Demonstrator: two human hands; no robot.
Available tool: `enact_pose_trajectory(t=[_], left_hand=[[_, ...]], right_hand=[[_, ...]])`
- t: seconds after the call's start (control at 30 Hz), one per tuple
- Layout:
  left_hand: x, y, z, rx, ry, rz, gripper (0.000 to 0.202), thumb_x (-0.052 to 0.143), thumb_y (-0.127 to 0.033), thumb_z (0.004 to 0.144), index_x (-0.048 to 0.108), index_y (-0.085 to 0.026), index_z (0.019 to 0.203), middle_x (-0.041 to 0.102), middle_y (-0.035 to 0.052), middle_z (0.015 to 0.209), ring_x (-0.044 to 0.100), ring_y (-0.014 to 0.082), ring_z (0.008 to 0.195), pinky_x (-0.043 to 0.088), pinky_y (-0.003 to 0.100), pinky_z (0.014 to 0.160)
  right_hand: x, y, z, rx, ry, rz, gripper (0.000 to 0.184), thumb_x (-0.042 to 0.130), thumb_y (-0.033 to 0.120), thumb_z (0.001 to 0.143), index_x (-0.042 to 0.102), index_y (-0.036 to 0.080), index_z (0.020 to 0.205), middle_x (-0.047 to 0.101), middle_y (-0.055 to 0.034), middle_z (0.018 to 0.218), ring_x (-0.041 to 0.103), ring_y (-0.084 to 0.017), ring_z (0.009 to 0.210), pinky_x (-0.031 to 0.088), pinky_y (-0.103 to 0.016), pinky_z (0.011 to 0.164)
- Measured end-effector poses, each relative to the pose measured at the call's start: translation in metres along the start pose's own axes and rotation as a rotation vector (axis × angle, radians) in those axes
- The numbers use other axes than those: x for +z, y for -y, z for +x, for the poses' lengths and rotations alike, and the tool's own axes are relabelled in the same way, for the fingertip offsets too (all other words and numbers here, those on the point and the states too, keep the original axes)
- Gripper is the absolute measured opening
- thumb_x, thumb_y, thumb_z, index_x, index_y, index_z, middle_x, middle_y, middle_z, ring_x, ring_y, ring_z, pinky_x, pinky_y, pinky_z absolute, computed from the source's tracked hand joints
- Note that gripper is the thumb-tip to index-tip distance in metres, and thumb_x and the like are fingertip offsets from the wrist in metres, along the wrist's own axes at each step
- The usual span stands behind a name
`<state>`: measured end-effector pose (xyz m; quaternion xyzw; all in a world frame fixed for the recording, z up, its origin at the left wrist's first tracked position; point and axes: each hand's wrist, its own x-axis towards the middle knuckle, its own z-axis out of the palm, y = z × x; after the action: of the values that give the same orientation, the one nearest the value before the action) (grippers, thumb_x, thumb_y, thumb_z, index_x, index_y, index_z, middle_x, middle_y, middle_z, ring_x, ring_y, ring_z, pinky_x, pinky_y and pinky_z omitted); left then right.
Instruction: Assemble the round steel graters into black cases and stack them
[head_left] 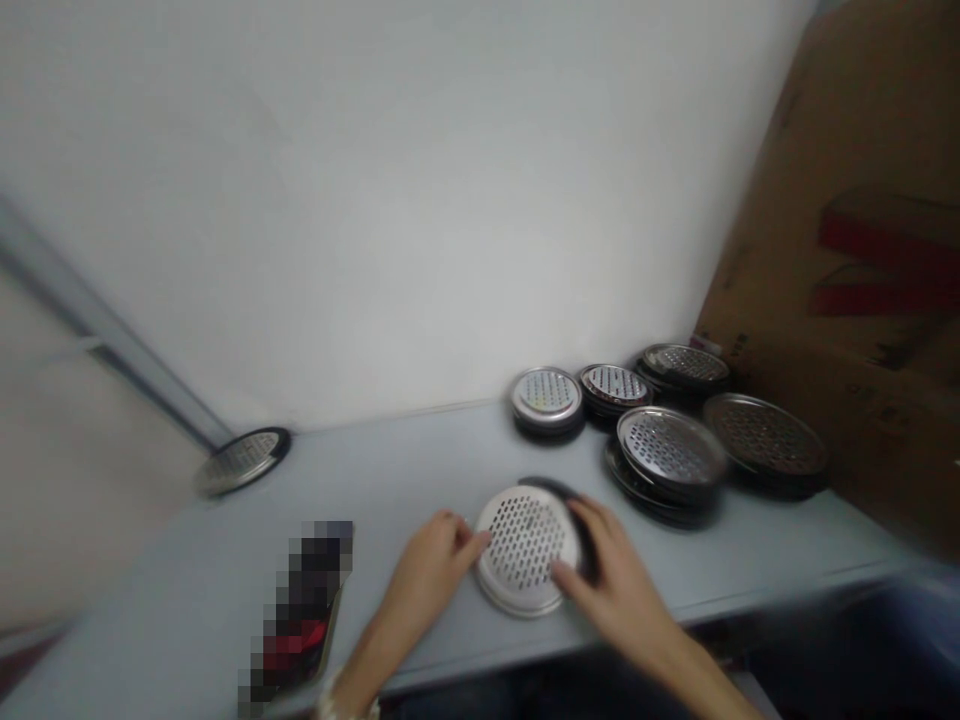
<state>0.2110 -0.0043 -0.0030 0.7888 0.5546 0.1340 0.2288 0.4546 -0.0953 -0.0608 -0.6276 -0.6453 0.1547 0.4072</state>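
A round silver metal disc (528,550) full of small slots is between my hands, just above or on the grey table. Behind it and to its right shows a black ring or base (591,548), partly hidden. My left hand (435,558) pinches the disc's left edge between thumb and fingers. Wrapped round the right side is my right hand (619,570), its thumb on the disc's face and its fingers over the black part. Whether disc and black part are joined, I cannot tell.
Similar slotted discs with black rims stand in stacks (667,450) at the back right, and one disc (244,460) lies at the far left. A phone-like object (304,620), pixelated, lies on the table (405,470) left of me. Cardboard boxes (847,330) rise at right.
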Motion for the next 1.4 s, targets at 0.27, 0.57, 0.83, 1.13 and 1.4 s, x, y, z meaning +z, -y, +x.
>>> enact_pose_trajectory(t=[0.27, 0.57, 0.83, 1.13, 1.4], left_hand=[[0.003, -0.016, 0.011, 0.071, 0.007, 0.015, 0.029, 0.056, -0.040, 0.094, 0.065, -0.018, 0.078, 0.069, 0.0091, 0.087, 0.065, 0.0240, 0.083, 0.045, 0.033, 0.078], [-0.002, -0.025, 0.010, 0.076, 0.031, 0.031, 0.035, 0.053, -0.043, 0.096, 0.066, -0.017, 0.078, 0.068, 0.0124, 0.091, 0.065, 0.0268, 0.088, 0.045, 0.036, 0.082], [-0.005, -0.011, -0.001, 0.017, 0.065, 0.057, 0.036, 0.048, -0.044, 0.097, 0.063, -0.018, 0.077, 0.069, 0.0098, 0.086, 0.065, 0.0256, 0.082, 0.044, 0.035, 0.078], [0.001, -0.023, -0.006, 0.142, 0.131, 0.072, 0.041, 0.035, -0.030, 0.102, 0.071, -0.018, 0.087, 0.071, 0.0120, 0.092, 0.067, 0.0248, 0.090, 0.045, 0.034, 0.084], [0.001, -0.020, -0.005, 0.110, 0.024, 0.109, 0.035, 0.038, -0.007, 0.092, 0.072, -0.015, 0.093, 0.071, 0.0155, 0.099, 0.066, 0.0272, 0.097, 0.048, 0.037, 0.091]], right_hand=[[-0.004, 0.000, -0.003, -0.113, 0.102, -0.080, 0.096, 0.083, 0.042, 0.072, 0.037, 0.021, 0.154, 0.035, -0.0193, 0.159, 0.038, -0.039, 0.145, 0.037, -0.058, 0.118], [0.000, 0.002, -0.002, -0.103, 0.081, -0.117, 0.104, 0.087, 0.049, 0.068, 0.037, 0.018, 0.153, 0.040, -0.0216, 0.157, 0.042, -0.040, 0.143, 0.039, -0.056, 0.117], [-0.012, 0.013, 0.000, -0.145, 0.224, -0.093, 0.117, 0.094, 0.042, 0.059, 0.034, 0.020, 0.157, 0.036, -0.0206, 0.160, 0.039, -0.039, 0.145, 0.037, -0.055, 0.118], [-0.015, 0.025, 0.011, -0.175, -0.149, 0.099, 0.091, 0.087, 0.060, 0.067, 0.049, 0.021, 0.140, 0.060, -0.0171, 0.133, 0.056, -0.038, 0.121, 0.049, -0.054, 0.102], [0.015, 0.029, 0.086, -0.059, -0.213, 0.162, 0.040, 0.067, 0.046, 0.091, 0.058, 0.021, 0.121, 0.064, -0.0110, 0.116, 0.060, -0.029, 0.109, 0.051, -0.045, 0.095]])
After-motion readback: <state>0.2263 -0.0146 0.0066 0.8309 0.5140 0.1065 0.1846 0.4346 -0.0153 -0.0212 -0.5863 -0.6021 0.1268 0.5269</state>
